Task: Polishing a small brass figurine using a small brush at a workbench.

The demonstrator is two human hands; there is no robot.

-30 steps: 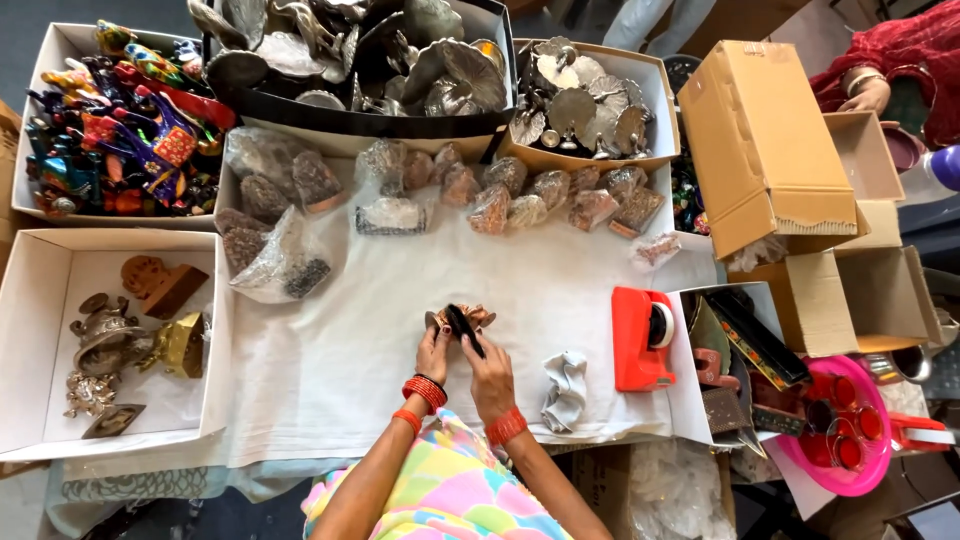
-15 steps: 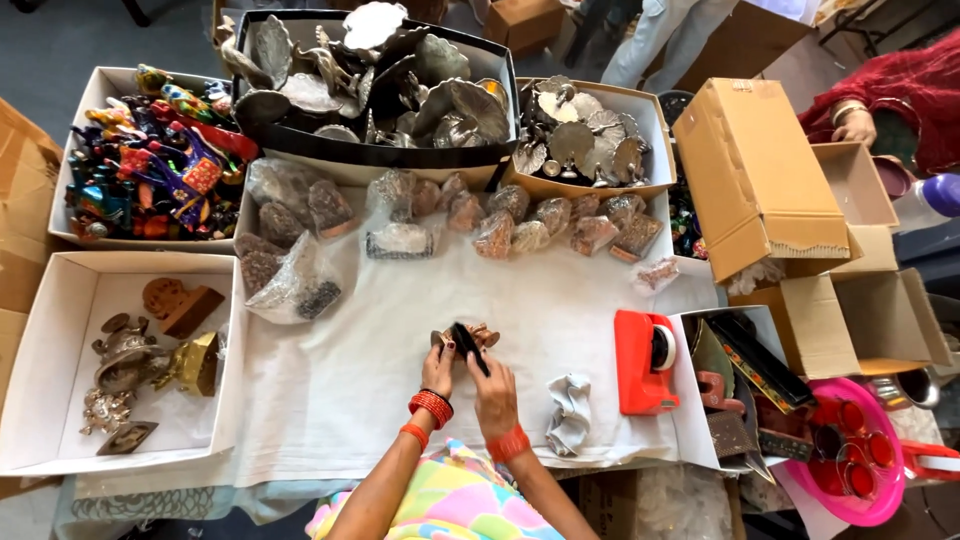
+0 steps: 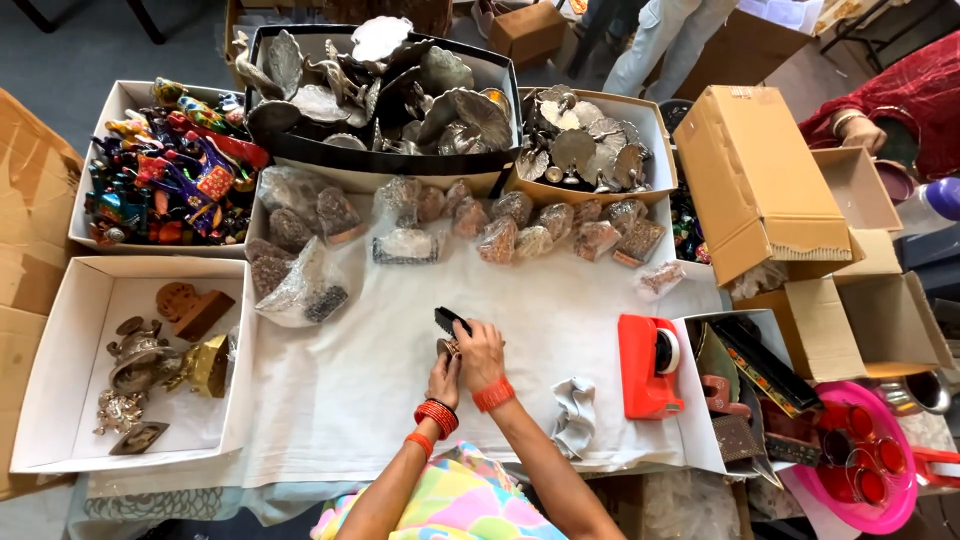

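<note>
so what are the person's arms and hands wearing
Both forearms are bare of sleeves. The left hand has a stack of red-orange bangles at the wrist plus another band further up; the right hand wears one orange-red band. A multicoloured patterned garment shows below.

Small black brush-like object (image 3: pixel 451 321) — dark, oblong, tilted with one end toward upper left of the frame, its lower right end hidden under the fingers. Sits at frame centre, above the white cloth. Under it a small brownish-metallic piece (image 3: pixel 447 348), mostly covered — shape cannot be made out. Both are touching.
</note>
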